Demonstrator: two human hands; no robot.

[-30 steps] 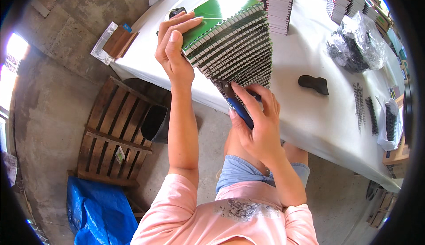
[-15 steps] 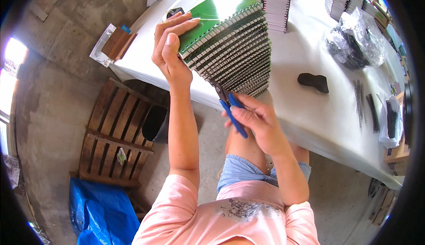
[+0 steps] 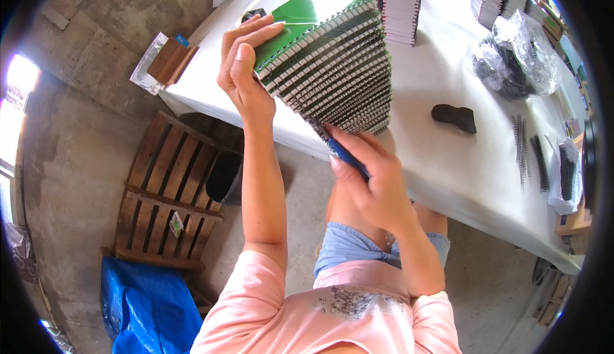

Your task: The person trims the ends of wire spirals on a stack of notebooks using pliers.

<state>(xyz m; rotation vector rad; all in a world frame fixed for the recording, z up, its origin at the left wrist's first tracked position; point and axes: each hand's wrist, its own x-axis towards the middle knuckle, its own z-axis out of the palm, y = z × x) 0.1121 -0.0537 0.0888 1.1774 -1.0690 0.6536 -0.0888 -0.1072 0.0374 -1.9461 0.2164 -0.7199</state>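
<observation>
A tall stack of spiral-bound notebooks (image 3: 339,69) with a glossy green cover (image 3: 291,15) on top stands at the table's near edge, its dark plastic coils facing me. My left hand (image 3: 246,69) grips the stack's upper left corner, fingers on the cover and thumb at the side. In my right hand (image 3: 377,175) are blue-handled pliers (image 3: 348,157), closed in the fist. The dark jaws touch the left ends of the coils low on the stack; what lies between them is hidden.
On the white-covered table (image 3: 422,156) lie a black curved object (image 3: 454,118), loose black coils (image 3: 521,149) and a clear plastic bag of dark coils (image 3: 515,60). More notebook stacks (image 3: 400,8) stand behind. A wooden pallet (image 3: 169,194) leans at the left.
The pliers' handles have come together as my right hand closed round them. Their jaws stay at the coil ends. My left hand and the stack have shifted slightly left.
</observation>
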